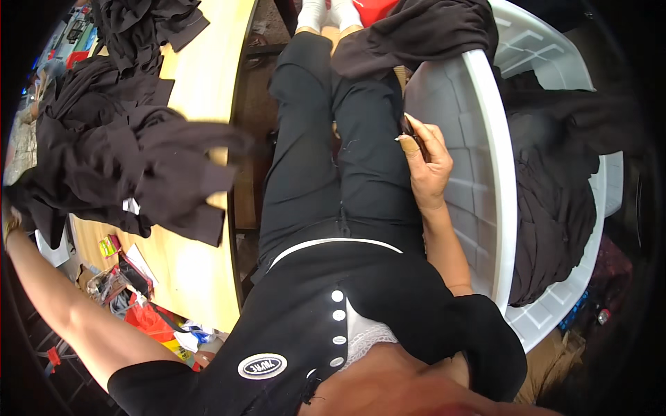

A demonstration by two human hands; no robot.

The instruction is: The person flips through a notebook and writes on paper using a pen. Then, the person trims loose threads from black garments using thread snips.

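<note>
At the far left rim my left hand (11,219) is at the edge of a dark brown garment (139,163), its fingers mostly hidden and seemingly closed on the cloth. This garment spreads over the light wooden table (207,76), a small white label showing on it, and its right end is blurred by motion. Beside my right thigh, my right hand (431,163) is closed around a small dark object (415,133), largely covered by the fingers; its kind cannot be made out. A tan wrap covers the thumb.
More dark garments (142,28) lie on the table's far part. To my right stands a grey-white plastic bin (496,139) with dark cloth (551,208) beyond its near wall. Another dark cloth (423,35) drapes over the bin's far corner. Bags and small items (149,322) crowd the lower left.
</note>
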